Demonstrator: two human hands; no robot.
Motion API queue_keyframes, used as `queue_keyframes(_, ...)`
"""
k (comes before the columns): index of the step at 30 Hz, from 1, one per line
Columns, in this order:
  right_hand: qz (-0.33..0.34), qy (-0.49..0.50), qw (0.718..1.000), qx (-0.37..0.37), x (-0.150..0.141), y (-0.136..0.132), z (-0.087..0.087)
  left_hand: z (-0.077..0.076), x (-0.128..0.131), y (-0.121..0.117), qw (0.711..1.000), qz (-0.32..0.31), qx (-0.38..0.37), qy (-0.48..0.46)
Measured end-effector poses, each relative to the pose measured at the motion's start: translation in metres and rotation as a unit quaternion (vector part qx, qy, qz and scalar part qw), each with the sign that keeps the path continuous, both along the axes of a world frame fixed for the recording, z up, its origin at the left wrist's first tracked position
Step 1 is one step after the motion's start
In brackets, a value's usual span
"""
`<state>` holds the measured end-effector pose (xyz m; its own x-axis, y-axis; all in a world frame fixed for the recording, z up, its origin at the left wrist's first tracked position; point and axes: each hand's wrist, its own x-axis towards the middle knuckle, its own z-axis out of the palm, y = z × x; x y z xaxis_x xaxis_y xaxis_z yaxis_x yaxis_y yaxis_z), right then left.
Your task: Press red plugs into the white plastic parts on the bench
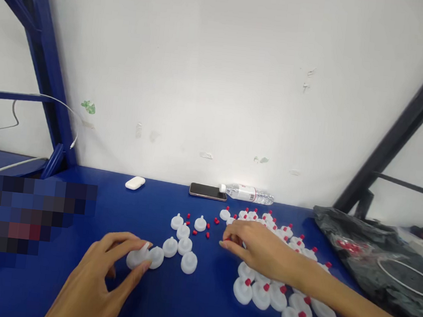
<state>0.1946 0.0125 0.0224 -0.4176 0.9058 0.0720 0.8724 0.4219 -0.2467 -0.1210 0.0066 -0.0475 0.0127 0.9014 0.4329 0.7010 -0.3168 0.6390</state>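
Observation:
On the blue table my left hand pinches a white plastic cap with a bare spout, thumb and fingers closed around it. Several more bare white caps lie just to its right. My right hand reaches left, fingertips pinched on a small red plug. A few loose red plugs lie scattered between the two groups. Under and beyond my right hand sits a large cluster of white caps fitted with red plugs.
Against the white wall lie a phone, a plastic water bottle on its side and a white earbud case. A black plastic bag with a white cable fills the right. Blue frame posts stand left.

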Motion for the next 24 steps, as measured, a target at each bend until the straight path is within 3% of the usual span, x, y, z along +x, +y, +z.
queue_keyframes(3, 0.010, -0.016, 1.000, 0.007, 0.003, 0.027, -0.009, -0.015, -0.009, 0.013, 0.999, 0.012, -0.008, 0.047)
queue_keyframes(6, -0.003, -0.025, 0.998, 0.050, 0.008, 0.035, -0.003, -0.023, -0.012, 0.016, 0.997, 0.002, -0.033, 0.064)
queue_keyframes(8, -0.021, -0.032, 0.998, 0.054, 0.012, 0.027, 0.008, -0.023, -0.010, 0.015, 0.996, -0.004, -0.046, 0.071)
queue_keyframes(13, -0.042, -0.076, 0.996, -0.022, 0.025, -0.019, 0.027, -0.018, -0.001, 0.013, 0.996, -0.001, -0.040, 0.085)
queue_keyframes(17, -0.026, -0.097, 0.995, -0.022, 0.033, -0.036, 0.014, -0.018, -0.001, 0.012, 0.995, 0.020, 0.029, 0.090)
queue_keyframes(20, -0.014, -0.084, 0.996, 0.014, 0.033, -0.031, 0.006, -0.009, 0.003, 0.003, 0.984, 0.046, 0.141, 0.102)
queue_keyframes(22, -0.009, -0.031, 0.999, 0.038, 0.026, -0.029, 0.008, -0.003, 0.009, -0.008, 0.971, 0.029, 0.213, 0.105)
queue_keyframes(24, 0.005, 0.043, 0.998, 0.047, 0.011, -0.034, 0.015, 0.001, 0.020, -0.023, 0.962, -0.030, 0.250, 0.104)
